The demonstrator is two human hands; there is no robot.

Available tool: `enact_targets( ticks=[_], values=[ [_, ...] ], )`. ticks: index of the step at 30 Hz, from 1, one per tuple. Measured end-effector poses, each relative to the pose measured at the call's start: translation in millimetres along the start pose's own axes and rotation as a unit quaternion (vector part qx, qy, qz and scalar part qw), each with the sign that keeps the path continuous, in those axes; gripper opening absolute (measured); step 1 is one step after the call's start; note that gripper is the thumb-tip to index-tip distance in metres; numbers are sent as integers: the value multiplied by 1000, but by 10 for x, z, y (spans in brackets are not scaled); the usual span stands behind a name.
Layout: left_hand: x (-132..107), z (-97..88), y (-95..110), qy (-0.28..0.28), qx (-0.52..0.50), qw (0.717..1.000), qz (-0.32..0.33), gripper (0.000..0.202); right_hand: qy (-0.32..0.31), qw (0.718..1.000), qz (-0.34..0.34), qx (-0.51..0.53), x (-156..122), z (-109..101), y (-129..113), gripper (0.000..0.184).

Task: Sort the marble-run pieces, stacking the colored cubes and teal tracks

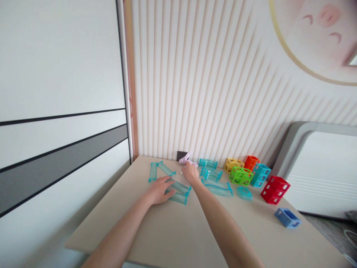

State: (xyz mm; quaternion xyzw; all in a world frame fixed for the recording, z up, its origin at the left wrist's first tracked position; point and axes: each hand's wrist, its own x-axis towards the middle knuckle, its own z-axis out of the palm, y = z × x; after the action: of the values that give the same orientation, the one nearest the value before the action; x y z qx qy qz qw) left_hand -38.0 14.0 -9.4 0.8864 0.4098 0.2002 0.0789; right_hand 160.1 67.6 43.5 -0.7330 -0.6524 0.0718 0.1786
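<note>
My left hand point(161, 190) lies flat with fingers spread on the beige table point(173, 230), its fingertips touching clear teal track pieces point(178, 191). My right hand point(190, 172) reaches farther back and is closed on a pale pink plastic piece point(186, 159) near the wall. Two more teal track pieces point(159, 170) lie to the left of both hands. Other teal tracks point(211, 173) and a curved one point(219, 188) lie just right of my right hand.
Hollow blocks stand at the right: yellow point(233, 164), orange point(251, 162), green point(241, 175), teal point(260, 174), red point(275, 189), blue point(287, 217). A teal disc point(244, 193) lies nearby. A small dark square point(182, 155) leans against the slatted wall.
</note>
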Motion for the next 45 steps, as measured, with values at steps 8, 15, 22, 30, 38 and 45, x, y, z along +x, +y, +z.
enact_targets(
  ticks=[8, 15, 22, 30, 38, 45],
  values=[
    [6, -8, 3, -4, -38, 999, -9, 51, 76, 993, -46, 82, -130, -285, 52, 37],
    [129, -116, 337, 125, -493, 860, -40, 75, 241, 918, -267, 166, -685, -278, 450, 33],
    [168, 45, 621, 151, -712, 674, -128, 54, 266, 868, -415, 50, -1087, -111, 640, 38],
    [144, 97, 599, 153, -632, 747, -138, 52, 202, 878, -409, 147, -1226, -56, 512, 34],
    [94, 1, 607, 221, -536, 807, -113, 50, 187, 885, -396, 156, -1287, -64, 516, 48],
    [45, -71, 563, 252, -343, 903, -55, 56, 168, 879, -371, 250, -1280, -80, 508, 41]
  ],
)
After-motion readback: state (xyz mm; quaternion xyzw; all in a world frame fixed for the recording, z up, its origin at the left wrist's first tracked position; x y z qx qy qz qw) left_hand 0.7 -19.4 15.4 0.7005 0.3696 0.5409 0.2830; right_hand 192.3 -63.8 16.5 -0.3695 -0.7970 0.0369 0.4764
